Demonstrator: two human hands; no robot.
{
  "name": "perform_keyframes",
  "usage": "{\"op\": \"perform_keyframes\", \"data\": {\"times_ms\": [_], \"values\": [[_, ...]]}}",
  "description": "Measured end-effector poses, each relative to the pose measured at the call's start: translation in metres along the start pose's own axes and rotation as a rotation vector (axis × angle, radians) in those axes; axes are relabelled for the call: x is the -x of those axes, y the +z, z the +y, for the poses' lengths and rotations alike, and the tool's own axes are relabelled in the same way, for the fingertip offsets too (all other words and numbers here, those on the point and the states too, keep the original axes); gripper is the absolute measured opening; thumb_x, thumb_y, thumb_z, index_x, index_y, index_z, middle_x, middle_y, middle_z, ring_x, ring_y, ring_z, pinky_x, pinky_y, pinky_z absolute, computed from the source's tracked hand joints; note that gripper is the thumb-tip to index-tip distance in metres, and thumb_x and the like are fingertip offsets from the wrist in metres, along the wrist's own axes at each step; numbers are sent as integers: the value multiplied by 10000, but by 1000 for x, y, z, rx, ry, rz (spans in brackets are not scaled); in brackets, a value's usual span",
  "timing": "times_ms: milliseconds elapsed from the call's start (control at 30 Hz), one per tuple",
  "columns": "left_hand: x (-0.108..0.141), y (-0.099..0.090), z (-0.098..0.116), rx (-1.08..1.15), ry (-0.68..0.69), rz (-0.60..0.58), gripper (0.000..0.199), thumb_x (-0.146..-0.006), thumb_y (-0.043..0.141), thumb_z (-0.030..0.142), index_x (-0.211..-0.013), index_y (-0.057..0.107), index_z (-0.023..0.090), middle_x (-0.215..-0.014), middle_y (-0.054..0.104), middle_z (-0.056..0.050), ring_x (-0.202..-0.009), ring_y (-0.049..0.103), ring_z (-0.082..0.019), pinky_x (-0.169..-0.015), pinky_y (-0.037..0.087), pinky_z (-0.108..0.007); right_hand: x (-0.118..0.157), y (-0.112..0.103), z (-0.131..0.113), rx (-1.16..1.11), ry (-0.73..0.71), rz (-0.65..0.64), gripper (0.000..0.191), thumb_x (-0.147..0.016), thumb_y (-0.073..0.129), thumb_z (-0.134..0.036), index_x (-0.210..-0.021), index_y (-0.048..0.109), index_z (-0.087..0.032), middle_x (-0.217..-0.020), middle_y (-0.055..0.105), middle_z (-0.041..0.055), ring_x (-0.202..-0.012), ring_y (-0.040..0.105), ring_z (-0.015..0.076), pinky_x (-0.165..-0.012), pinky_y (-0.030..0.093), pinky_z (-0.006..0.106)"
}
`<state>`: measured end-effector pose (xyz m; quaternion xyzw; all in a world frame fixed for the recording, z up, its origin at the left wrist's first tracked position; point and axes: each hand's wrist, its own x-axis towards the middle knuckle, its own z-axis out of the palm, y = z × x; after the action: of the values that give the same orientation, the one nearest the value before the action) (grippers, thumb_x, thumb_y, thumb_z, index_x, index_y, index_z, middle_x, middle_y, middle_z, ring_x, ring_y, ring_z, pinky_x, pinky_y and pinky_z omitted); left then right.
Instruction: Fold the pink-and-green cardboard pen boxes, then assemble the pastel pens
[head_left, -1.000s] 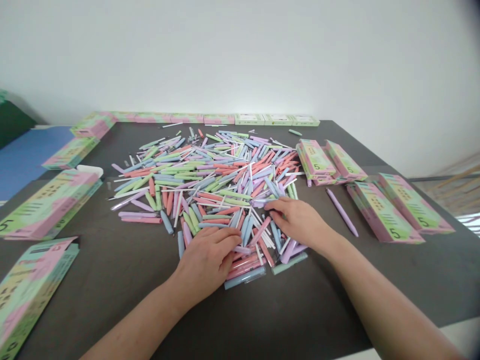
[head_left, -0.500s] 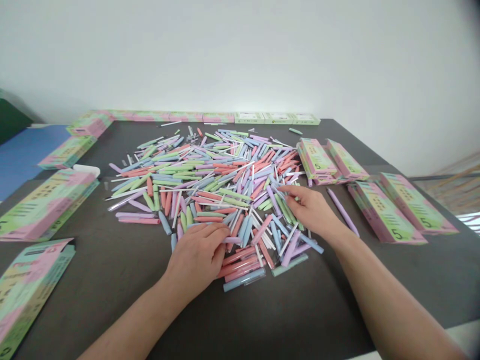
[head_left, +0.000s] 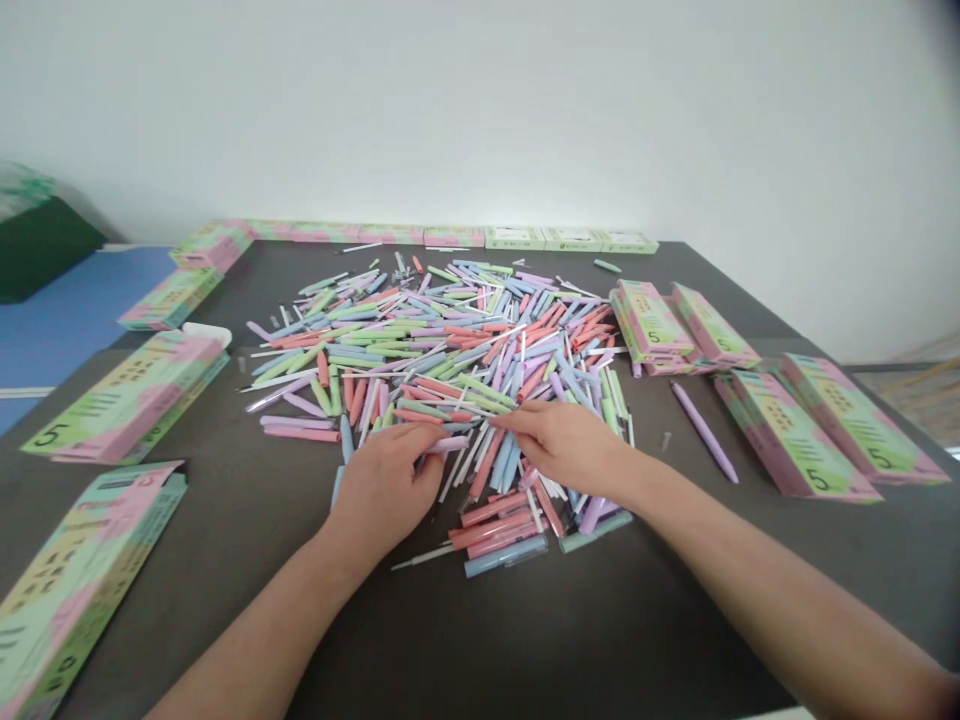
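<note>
A large heap of pastel pen parts [head_left: 390, 345] lies in the middle of the dark table: barrels, clear caps and thin white refills. My left hand [head_left: 390, 480] is closed around a purple pen barrel [head_left: 448, 444], which sticks out to the right past the thumb. My right hand [head_left: 566, 445] reaches over the heap from the right. Its fingertips are pinched together just right of the barrel's end, and what they hold is too small to make out. Below the hands lie several red barrels [head_left: 491, 530] and a blue one with a clear cap [head_left: 506, 556].
Printed pen boxes stand on the right [head_left: 802, 430], on the left [head_left: 127, 395] and in a row along the back edge [head_left: 454, 237]. One lone purple pen [head_left: 705, 432] lies near the right boxes. A dark green bin [head_left: 49, 245] is at far left, by a blue surface [head_left: 135, 290].
My right hand has moved left across the heap, close to my left hand. The left hand keeps the purple barrel. The view has shifted slightly left, and a white refill now shows below the left hand.
</note>
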<state>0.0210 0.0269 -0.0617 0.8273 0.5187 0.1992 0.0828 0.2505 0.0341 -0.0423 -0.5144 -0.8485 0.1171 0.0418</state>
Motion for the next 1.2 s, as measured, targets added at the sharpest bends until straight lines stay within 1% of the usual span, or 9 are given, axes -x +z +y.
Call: {"op": "perform_keyframes", "data": {"times_ms": [133,300,400,500,567,667,767,933,1200], "values": [[-4,-3,-7,-23,-73,-31,255,-825,503,196,-958,720,221,-917,755,-35,-832,679,-220,-702,481,-288,-17,5,1,113,50,-33,448,-931,365,-195,-1331,558,-248,-1123,694,82,-973,672,239,-788,472,308],[-8,-7,-10,78,-189,-14,257,-845,521,273,-995,726,231,-973,755,-33,-866,676,-220,-717,461,-278,-30,9,11,98,116,-12,484,-926,362,-184,-1391,490,-228,-1224,672,89,-1026,659,246,-821,469,318],[-9,-6,-14,118,-263,-18,270,-842,525,322,-990,732,232,-841,747,-19,-725,651,-197,-639,427,-268,-34,8,15,84,122,18,507,-915,371,-172,-1411,471,-209,-1226,678,97,-1021,662,246,-843,465,321],[-10,-4,-20,166,-335,3,289,-830,528,342,-992,736,224,-705,704,3,-619,601,-173,-581,391,-256,-35,4,17,16,136,69,483,-902,374,-160,-1351,550,-192,-1212,687,92,-1023,661,235,-859,456,309],[-11,-3,-23,220,-369,31,291,-816,532,352,-970,741,219,-688,693,9,-616,596,-172,-587,397,-256,-36,0,18,-61,169,117,440,-893,377,-154,-1252,631,-183,-1137,718,76,-981,668,214,-838,454,286],[-12,-3,-25,334,-399,85,273,-800,541,335,-941,744,219,-745,713,14,-652,615,-173,-626,428,-260,-36,-5,17,-133,240,212,367,-873,397,-152,-1091,692,-168,-908,747,50,-823,674,192,-749,451,266],[-13,-6,-24,439,-434,166,241,-798,552,315,-899,741,205,-775,719,14,-681,623,-169,-648,447,-257,-37,-7,10,-134,228,266,348,-873,412,-168,-1107,669,-165,-805,728,39,-749,662,191,-699,443,267],[-14,-12,-26,520,-457,316,196,-807,559,293,-845,723,192,-809,716,17,-781,634,-172,-750,463,-263,-43,1,-8,-27,130,125,382,-909,416,-214,-1227,624,-175,-1102,712,97,-954,663,222,-815,455,290],[-16,-14,-29,643,-523,434,163,-782,586,265,-856,708,185,-786,713,25,-744,638,-152,-717,472,-243,-44,15,-37,65,55,-1,423,-931,369,-227,-1317,538,-190,-1232,661,101,-1042,658,257,-818,486,337]]}}
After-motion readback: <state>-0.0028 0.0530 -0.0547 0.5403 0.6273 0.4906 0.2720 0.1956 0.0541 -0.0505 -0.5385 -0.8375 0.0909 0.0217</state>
